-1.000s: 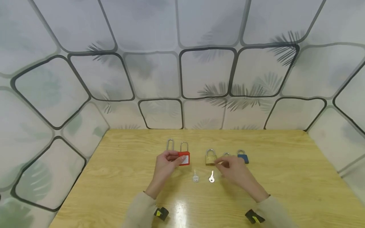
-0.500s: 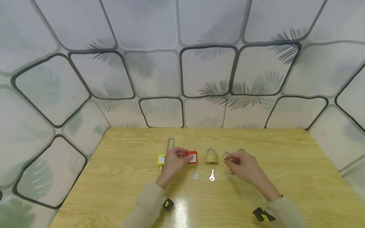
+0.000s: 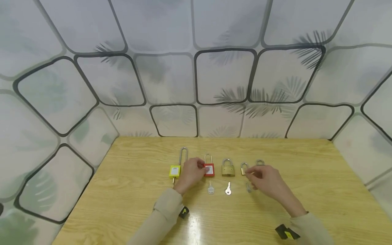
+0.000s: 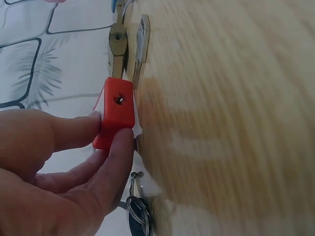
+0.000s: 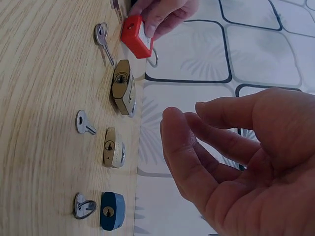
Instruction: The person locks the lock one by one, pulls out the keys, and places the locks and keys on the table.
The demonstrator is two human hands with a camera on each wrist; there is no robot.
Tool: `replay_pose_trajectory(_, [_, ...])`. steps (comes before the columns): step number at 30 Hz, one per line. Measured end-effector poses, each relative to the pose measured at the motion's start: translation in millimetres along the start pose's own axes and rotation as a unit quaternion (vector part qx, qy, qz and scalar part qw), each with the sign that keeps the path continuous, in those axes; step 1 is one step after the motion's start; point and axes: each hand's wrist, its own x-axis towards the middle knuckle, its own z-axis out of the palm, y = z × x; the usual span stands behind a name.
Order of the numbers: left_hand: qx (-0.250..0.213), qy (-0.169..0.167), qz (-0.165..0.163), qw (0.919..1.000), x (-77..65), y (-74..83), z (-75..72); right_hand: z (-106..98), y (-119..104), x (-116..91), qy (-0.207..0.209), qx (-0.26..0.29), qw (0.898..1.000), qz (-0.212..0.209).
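Between the sleeves (image 3: 160, 216), bare table (image 3: 228, 221) leaves a hand room to pass up to the keys (image 3: 228, 191). The left hand (image 3: 191, 173) fills the gap from yellow padlock (image 3: 175, 171) to red padlock (image 3: 210, 173), and a narrow strip parts the latter from the large brass padlock (image 3: 228, 170). The right hand (image 3: 267, 180) blocks the right side of the small brass padlock (image 3: 243, 171).

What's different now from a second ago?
The left hand has moved the red padlock rightward, closer to the large brass padlock, uncovering the yellow padlock. The right hand, holding nothing, has also moved right. That padlock and the key in front of it stayed put.
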Motion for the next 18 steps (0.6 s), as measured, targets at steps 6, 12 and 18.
replay_pose_trajectory(6, [0.011, 0.002, 0.001, 0.9999, 1.8, -1.0, 2.6, 1.0, 4.2, 0.5, 0.0, -0.005, 1.0, 0.005])
replay_pose_trajectory(12, [0.014, 0.011, 0.006, 0.9998, 3.3, -0.5, 4.0, 1.8, 6.9, 1.7, -0.002, -0.002, 1.0, 0.001])
replay_pose_trajectory(18, [0.021, 0.016, 0.01, 0.9996, 3.3, -1.8, 6.4, 0.9, 8.4, 1.1, -0.006, -0.002, 1.0, -0.005])
